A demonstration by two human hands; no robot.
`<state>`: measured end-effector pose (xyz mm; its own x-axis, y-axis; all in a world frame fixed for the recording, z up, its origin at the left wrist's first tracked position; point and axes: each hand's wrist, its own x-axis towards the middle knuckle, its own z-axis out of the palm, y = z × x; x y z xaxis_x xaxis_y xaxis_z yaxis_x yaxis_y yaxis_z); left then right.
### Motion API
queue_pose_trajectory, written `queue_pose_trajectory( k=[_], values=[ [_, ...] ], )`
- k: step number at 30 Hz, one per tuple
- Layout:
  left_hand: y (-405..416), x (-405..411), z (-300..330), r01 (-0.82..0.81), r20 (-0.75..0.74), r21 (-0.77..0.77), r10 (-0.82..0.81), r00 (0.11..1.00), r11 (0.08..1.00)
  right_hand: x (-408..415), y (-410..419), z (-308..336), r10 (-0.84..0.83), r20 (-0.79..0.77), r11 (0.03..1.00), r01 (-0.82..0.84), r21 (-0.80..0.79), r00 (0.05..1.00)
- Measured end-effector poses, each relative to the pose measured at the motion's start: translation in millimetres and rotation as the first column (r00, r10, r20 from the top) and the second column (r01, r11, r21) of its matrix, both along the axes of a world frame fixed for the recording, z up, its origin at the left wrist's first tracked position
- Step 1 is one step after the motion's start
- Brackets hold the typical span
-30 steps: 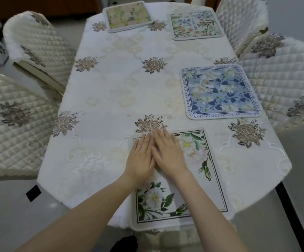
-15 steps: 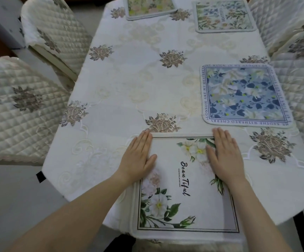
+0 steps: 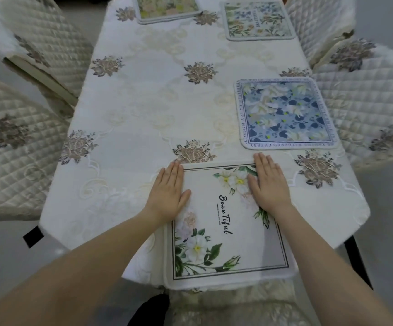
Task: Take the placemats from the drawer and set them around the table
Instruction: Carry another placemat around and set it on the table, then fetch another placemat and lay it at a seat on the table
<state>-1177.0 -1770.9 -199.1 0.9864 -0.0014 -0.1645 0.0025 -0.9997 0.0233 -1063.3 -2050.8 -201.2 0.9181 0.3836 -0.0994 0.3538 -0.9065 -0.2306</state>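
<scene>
Both hands flat on the near placemat, nothing grasped.
White floral placemat lies at the table's near end, overhanging its edge; left hand presses its left border, right hand its upper right, fingers straight. Blue placemat just beyond.

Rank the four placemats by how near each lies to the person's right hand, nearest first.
1. White flower placemat, under the right hand.
2. Blue placemat, just beyond, right side.
3. Pale blue-and-tan placemat, far right.
4. Green-and-pink placemat, far end, leftward.
</scene>
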Motion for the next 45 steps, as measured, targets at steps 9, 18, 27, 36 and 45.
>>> queue_pose_trajectory(
  k=[9, 18, 27, 36, 45],
  values=[
    [-77, -66, 22, 0.124, 0.134, -0.185, -0.1, 0.986, 0.975, -140, 70, 25, 0.092, -0.032, 0.959, -0.079, 0.272, 0.995],
    [-72, -107, -4, 0.159, 0.055, -0.204, -0.15, 0.987, 0.966, -177, 50, 0, 0.177, -0.044, 0.983, -0.174, 0.059, 0.983],
    [4, -129, 2, 0.237, -0.016, -0.147, -0.242, 0.97, 0.96, -156, -23, 10, -0.065, -0.034, 0.998, 0.065, -0.01, 0.997],
    [36, -102, 59, 0.324, -0.178, -0.194, -0.358, 0.917, 0.926, -162, 41, 74, -0.225, -0.204, 0.966, 0.246, 0.083, 0.953],
    [120, -144, 172, 0.264, 0.235, -0.259, -0.204, 0.95, 0.929, -222, 201, 165, -0.093, 0.012, 0.91, 0.08, 0.408, 0.996]
  ],
)
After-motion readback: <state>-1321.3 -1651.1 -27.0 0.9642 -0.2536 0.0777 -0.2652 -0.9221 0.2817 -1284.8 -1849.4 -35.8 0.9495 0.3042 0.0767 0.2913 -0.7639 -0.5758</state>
